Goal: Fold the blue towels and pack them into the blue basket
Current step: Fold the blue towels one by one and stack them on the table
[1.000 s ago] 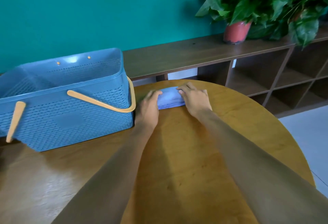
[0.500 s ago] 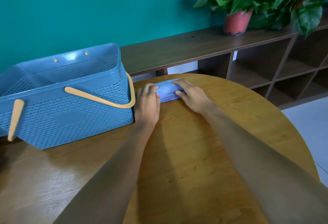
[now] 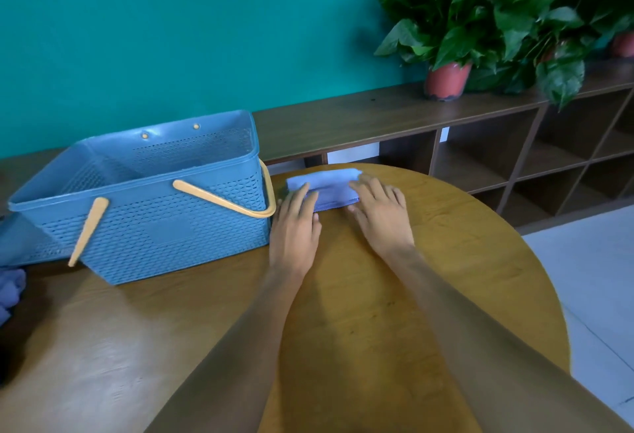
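A folded blue towel (image 3: pixel 324 185) lies at the far edge of the counter (image 3: pixel 377 312), its long axis running left to right, just right of the blue basket (image 3: pixel 154 226). The left hand (image 3: pixel 295 230) and right hand (image 3: pixel 380 216) rest flat on its near edge, fingers spread, gripping nothing. The basket lies to the left, so the left hand is nearer it.

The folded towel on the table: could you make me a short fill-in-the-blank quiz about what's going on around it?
1. Both hands, left hand and right hand, rest on a folded ____ towel.
2. The basket stands to the ____ of the towel.
3. The basket's handles are coloured ____.
4. The towel lies on a round ____ table.

Missing words: blue; left; yellow; wooden
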